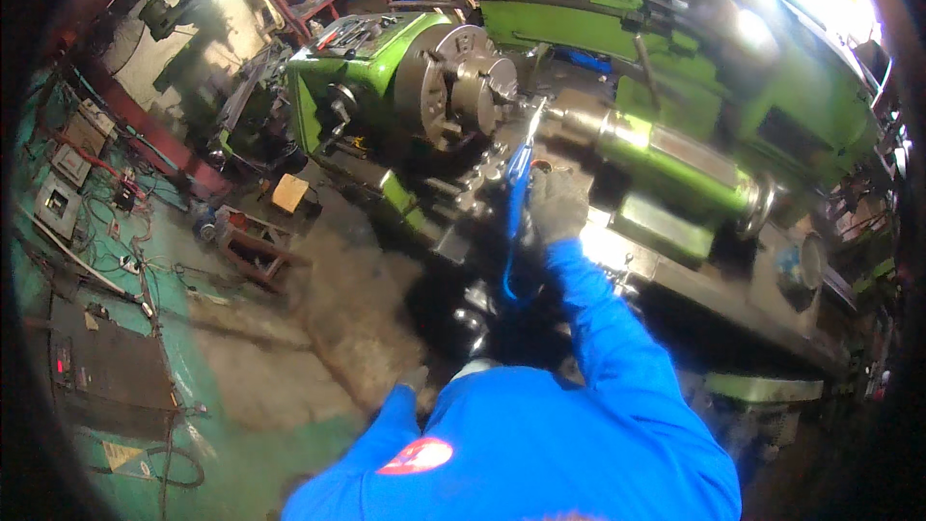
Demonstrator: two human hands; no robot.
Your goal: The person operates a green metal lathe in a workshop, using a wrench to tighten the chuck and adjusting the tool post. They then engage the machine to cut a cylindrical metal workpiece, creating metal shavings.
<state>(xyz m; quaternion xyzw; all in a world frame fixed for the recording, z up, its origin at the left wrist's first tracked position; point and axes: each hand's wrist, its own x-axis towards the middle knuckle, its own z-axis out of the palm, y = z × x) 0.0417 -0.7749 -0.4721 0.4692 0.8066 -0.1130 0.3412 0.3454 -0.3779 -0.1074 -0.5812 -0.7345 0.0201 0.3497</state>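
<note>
My right hand [559, 205], in a grey glove, reaches forward over the lathe carriage. Its fingers close around a blue air blow gun [518, 178] with a silver nozzle pointing up toward the tailstock tip. From the gun's lower end a blue hose [508, 275] hangs in a curve. Just beyond the nozzle, to the left, is the large lathe chuck [422, 87] with a round metal workpiece [475, 96] in its jaws. On the right stands the green tailstock [675, 156]. Low by my side, my left hand [415, 379] is gloved too; its fingers are mostly hidden.
Several hand tools [352, 36] lie on the green headstock [304, 101]. Metal control levers [475, 314] stick out in front of me. On the left are a wooden block [289, 193], a low rusty stand [253, 246] and cables [145, 280] across the green floor. Another green machine [550, 24] stands behind.
</note>
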